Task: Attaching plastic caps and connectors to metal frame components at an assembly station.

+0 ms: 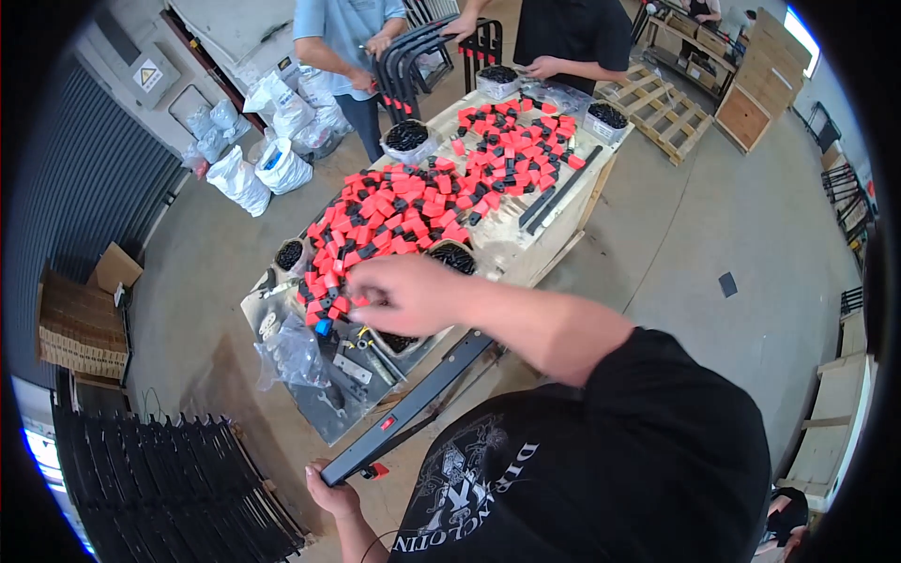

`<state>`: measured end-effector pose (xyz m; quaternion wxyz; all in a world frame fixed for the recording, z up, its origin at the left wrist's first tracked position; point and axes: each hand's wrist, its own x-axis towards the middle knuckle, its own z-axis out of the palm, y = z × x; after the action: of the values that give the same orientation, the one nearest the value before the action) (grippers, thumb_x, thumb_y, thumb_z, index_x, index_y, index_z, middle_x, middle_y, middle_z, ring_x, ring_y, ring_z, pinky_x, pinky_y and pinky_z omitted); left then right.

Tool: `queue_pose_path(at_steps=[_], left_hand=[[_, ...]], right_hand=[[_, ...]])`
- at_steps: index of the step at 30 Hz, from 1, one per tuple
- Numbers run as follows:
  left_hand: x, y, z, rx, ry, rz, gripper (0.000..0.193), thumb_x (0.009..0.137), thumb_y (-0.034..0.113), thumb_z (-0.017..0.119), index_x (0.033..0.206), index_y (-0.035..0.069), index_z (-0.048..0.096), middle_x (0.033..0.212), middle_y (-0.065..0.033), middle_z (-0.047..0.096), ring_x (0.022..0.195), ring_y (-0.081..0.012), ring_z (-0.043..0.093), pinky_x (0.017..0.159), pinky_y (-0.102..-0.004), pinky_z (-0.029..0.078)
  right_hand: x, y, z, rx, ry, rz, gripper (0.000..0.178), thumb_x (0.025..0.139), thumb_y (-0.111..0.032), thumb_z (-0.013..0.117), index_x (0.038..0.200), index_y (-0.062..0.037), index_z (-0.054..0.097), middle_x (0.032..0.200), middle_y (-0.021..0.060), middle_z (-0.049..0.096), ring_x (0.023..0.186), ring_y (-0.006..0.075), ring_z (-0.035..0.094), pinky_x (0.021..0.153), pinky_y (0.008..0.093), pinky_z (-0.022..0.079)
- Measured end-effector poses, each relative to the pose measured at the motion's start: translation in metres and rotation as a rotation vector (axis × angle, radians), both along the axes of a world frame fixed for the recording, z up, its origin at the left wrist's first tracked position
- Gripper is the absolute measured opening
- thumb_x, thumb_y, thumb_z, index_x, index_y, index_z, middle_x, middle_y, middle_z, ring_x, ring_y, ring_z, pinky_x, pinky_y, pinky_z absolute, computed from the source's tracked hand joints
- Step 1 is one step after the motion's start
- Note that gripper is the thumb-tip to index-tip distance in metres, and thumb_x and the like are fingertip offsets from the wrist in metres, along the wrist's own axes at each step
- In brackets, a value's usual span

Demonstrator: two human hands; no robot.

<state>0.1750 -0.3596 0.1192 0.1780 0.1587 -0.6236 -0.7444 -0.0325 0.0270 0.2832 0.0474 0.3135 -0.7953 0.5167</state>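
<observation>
My left hand (334,495) is closed round the lower end of a black metal tube frame (413,401), which slants up to the right along the table's near edge. Small red parts show on this frame, one on its face and one near the held end. Over the near part of the pile hovers my right hand (399,293), its fingers curled inward. Whatever lies between those fingers is too small or hidden to name. Below it spreads a heap of red and black plastic pieces (389,211). Partly behind the right hand is a tub of small black parts (453,255).
Wrenches and other tools lie with a clear plastic bag (298,355) on the table's near left corner. Across the table, one person (349,47) handles bent black tubes (399,70); another (572,42) stands beside. White sacks (239,178), a wooden pallet (660,111) and stacked black frames (169,488) surround it.
</observation>
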Motion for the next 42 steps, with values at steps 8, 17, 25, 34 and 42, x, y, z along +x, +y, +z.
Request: queue_pose_path(at_steps=[8, 17, 25, 34, 42], left_hand=[[-0.044, 0.153, 0.054, -0.275, -0.023, 0.054, 0.040, 0.104, 0.028, 0.041, 0.072, 0.006, 0.048, 0.069, -0.0060, 0.050, 0.070, -0.0155, 0.047, 0.069, -0.0323, 0.038], [-0.123, 0.369, 0.135, -0.551, -0.163, -0.208, 0.042, 0.106, 0.034, 0.043, 0.083, 0.005, 0.062, 0.073, -0.0006, 0.055, 0.067, -0.0104, 0.050, 0.059, -0.0275, 0.037], [-0.226, 0.604, 0.087, -0.062, -0.240, -0.494, 0.036, 0.101, 0.038, 0.061, 0.078, 0.010, 0.060, 0.066, 0.0024, 0.052, 0.053, -0.0096, 0.047, 0.049, -0.0254, 0.038], [-0.321, 0.739, 0.026, 0.016, -0.178, -0.648, 0.034, 0.097, 0.032, 0.062, 0.070, 0.012, 0.057, 0.061, 0.0046, 0.048, 0.051, -0.0086, 0.043, 0.047, -0.0275, 0.032], [-0.391, 0.675, 0.017, -0.077, -0.187, -0.636, 0.033, 0.099, 0.035, 0.061, 0.098, 0.002, 0.066, 0.086, -0.0007, 0.060, 0.075, -0.0105, 0.051, 0.071, -0.0272, 0.043]], right_hand=[[0.044, 0.273, -0.167, -0.749, -0.752, -0.415, 0.033, 0.100, -0.031, 0.058, 0.085, -0.0033, 0.066, 0.077, 0.0029, 0.060, 0.075, 0.0127, 0.055, 0.073, 0.0300, 0.044], [0.014, 0.477, -0.106, -0.921, -0.618, -0.834, 0.050, 0.101, -0.047, 0.055, 0.067, -0.0112, 0.056, 0.065, -0.0006, 0.049, 0.065, 0.0117, 0.045, 0.065, 0.0294, 0.037], [-0.027, 0.673, -0.048, -0.769, -0.177, -1.182, 0.042, 0.104, -0.043, 0.050, 0.090, -0.0064, 0.064, 0.080, 0.0035, 0.059, 0.075, 0.0145, 0.053, 0.075, 0.0315, 0.042], [0.301, 0.700, -0.340, 0.317, -1.060, -1.393, 0.047, 0.093, -0.042, 0.063, 0.112, 0.0008, 0.065, 0.095, 0.0184, 0.073, 0.093, 0.0334, 0.071, 0.081, 0.0448, 0.056], [0.576, 0.550, -0.478, 0.477, -1.742, -0.786, 0.037, 0.084, -0.039, 0.070, 0.099, -0.0052, 0.075, 0.105, 0.0183, 0.073, 0.105, 0.0275, 0.071, 0.081, 0.0412, 0.052]])
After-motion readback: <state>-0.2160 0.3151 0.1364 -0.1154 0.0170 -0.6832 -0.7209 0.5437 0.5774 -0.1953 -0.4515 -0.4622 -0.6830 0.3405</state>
